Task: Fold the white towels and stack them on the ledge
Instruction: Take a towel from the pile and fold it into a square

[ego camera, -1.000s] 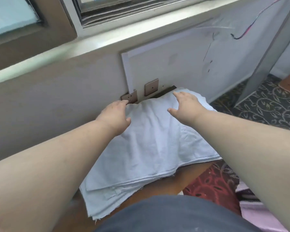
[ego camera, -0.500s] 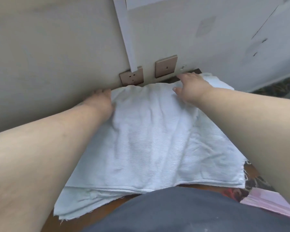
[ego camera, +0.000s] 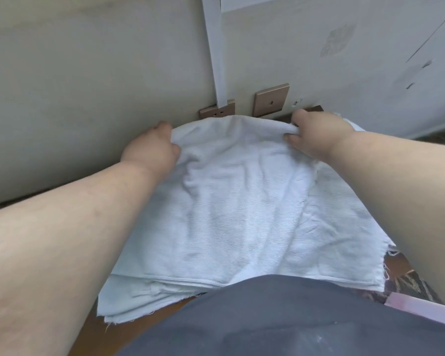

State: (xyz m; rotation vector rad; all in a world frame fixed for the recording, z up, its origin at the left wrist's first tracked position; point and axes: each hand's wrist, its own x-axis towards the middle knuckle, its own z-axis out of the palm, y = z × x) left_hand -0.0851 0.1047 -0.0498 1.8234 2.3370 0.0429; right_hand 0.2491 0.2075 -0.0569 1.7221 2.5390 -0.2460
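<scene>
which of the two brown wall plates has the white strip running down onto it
The left wall plate; the white strip ends on it. The right wall plate stands clear.

No text, label, brand or number can be read anywhere in the view — not on the white towels (ego camera: 231, 201), the wall (ego camera: 88, 86) or the two brown wall plates (ego camera: 271, 98). A faint patch on the wall may be a mark — too blurred to read.

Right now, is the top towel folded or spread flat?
Spread, not folded: top towel lies open; both hands pinch its far edge.
</scene>
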